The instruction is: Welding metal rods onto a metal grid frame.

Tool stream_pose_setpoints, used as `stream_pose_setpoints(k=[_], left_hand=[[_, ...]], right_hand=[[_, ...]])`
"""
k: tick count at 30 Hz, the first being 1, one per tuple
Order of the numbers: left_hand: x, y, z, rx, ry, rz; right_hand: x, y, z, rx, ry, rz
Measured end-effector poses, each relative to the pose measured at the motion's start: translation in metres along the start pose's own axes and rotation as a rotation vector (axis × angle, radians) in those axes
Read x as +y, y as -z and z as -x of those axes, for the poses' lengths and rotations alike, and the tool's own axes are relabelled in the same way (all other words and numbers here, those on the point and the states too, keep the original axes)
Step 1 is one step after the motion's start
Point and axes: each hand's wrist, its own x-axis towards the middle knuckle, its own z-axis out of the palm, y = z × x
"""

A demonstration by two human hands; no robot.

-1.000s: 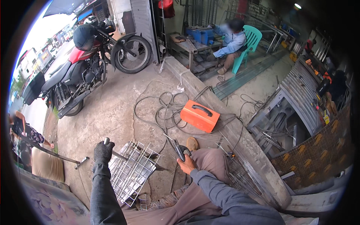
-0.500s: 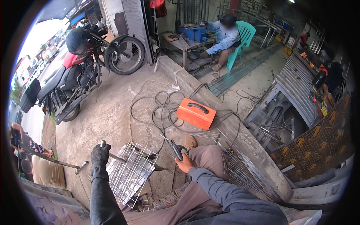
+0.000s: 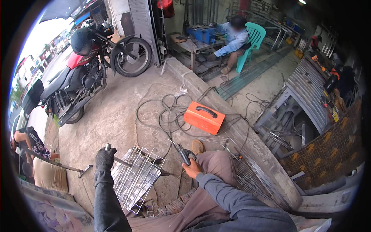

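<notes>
A concrete floor (image 3: 116,112) forms the work area. A raised concrete ledge (image 3: 218,106) crosses it diagonally to the right of centre. A red and black motorcycle (image 3: 73,83) stands at the upper left. Beyond the ledge, a co-worker (image 3: 232,45) in a light blue top sits on a green plastic chair (image 3: 254,43) beside a workbench (image 3: 188,45).

The white wire grid (image 3: 135,176) lies low in front of the wearer, between the two forearms and over a pale flat surface. An orange box-shaped unit (image 3: 198,119) with a black top handle rests farther forward, near the ledge. Dark cable (image 3: 140,112) lies in loops beside it. A bundle of thin metal rods (image 3: 253,181) lies to the right of the wearer's leg, along the ledge.

The left hand (image 3: 104,160), in a dark glove, is closed in a fist around a metal bar (image 3: 123,162). The bar projects to the right, its end over the grid's upper left edge; contact with the grid cannot be determined.

The right hand (image 3: 192,169), bare, is wrapped around the grip of a black clamp-type holder (image 3: 182,153). The holder points forward and slightly left, to the right of the grid and apart from it.
</notes>
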Motion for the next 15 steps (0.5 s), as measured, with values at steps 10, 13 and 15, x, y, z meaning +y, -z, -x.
stream_pose_setpoints(k=[10,13,15], left_hand=[[-0.056,-0.01,-0.032,0.145,-0.114,0.185],[-0.047,-0.017,-0.027,0.104,-0.116,0.299],[-0.018,-0.014,-0.002,0.056,-0.165,0.205]], right_hand=[[-0.027,0.005,0.011,0.021,0.034,-0.026],[-0.016,0.01,0.012,0.107,0.066,-0.066],[-0.009,0.015,0.015,0.113,0.058,-0.078]])
